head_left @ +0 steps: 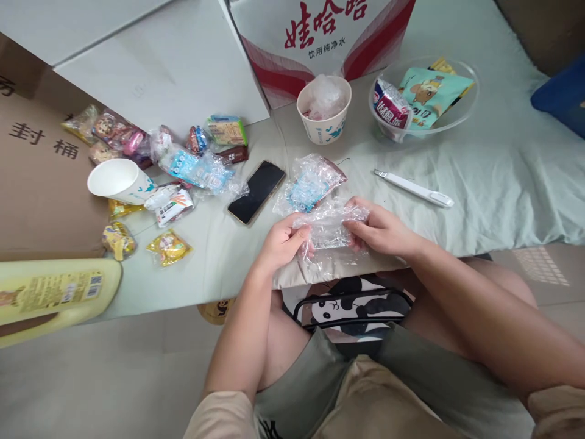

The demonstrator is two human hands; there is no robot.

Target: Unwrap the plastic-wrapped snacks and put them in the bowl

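Note:
Near the table's front edge, a crinkled clear plastic wrap (329, 227) is stretched between my two hands. My left hand (284, 242) pinches its left side, thumb on top. On the right side, my right hand (375, 227) grips it the same way. Just beyond the wrap lies a blue-printed clear packet (309, 186) with a brown edge, partly covered by the plastic. A black phone (256, 191) rests to the left of that packet. To the right of my hands is a white utility knife (414, 188).
A paper cup (324, 113) holding crumpled plastic stands before a red-and-white carton (326, 36). Packaged snacks fill a clear bowl (473, 110). Several wrapped snacks (201, 167) lie at left with a tipped paper cup (119, 182). A yellow jug (59, 292) sits at the left edge.

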